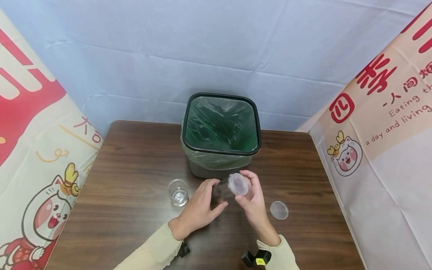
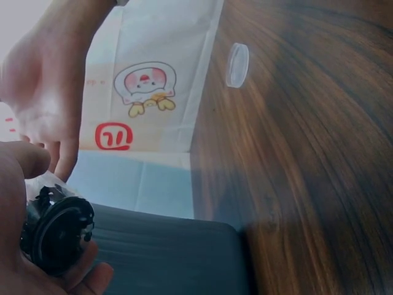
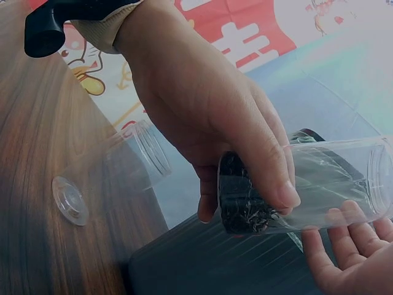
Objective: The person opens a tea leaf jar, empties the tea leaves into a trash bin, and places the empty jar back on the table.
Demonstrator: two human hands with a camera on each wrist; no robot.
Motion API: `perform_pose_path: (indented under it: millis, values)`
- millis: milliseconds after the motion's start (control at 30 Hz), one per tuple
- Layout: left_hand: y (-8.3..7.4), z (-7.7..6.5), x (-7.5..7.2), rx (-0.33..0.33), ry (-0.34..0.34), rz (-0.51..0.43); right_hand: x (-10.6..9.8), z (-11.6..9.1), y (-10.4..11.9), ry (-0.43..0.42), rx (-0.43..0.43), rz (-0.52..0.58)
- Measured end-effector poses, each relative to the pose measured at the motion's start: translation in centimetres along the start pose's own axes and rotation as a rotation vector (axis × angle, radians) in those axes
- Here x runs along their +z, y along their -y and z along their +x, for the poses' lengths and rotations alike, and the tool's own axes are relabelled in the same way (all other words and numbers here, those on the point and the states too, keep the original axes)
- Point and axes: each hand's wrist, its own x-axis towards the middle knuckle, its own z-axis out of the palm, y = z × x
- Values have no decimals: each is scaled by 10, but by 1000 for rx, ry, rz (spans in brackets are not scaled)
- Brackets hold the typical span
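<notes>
A clear plastic jar (image 1: 222,190) with dark, leaf-like bits gathered at its base is held tilted between both hands, just in front of the bin. My left hand (image 1: 200,209) grips the dark base end, thumb on the near side. Around the clear mouth end, my right hand (image 1: 254,198) has its thumb and fingers on opposite sides. The right wrist view shows the left hand (image 3: 209,104) over the dark bits (image 3: 242,200) and the right fingertips (image 3: 344,230) under the clear end. A round clear lid (image 1: 279,210) lies right of my right hand.
A grey bin (image 1: 209,171) with a black rim and green liner bag stands on the table's far side, close to both hands. Another clear jar (image 1: 178,192) stands upright left of my left hand. Printed cloths and a pale blue cloth surround the wooden table (image 1: 135,161).
</notes>
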Motion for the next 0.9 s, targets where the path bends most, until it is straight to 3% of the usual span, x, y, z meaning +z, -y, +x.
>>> perform_pose_path:
  millis: [167, 433, 900]
  values:
    - [1, -1, 0, -3, 4, -6, 0, 0, -3, -13, -14, 18]
    - [2, 0, 2, 5, -2, -11, 1, 0, -2, -47, 30, -24]
    - [2, -1, 2, 1, -3, -11, 1, 1, 2, -14, 24, -48]
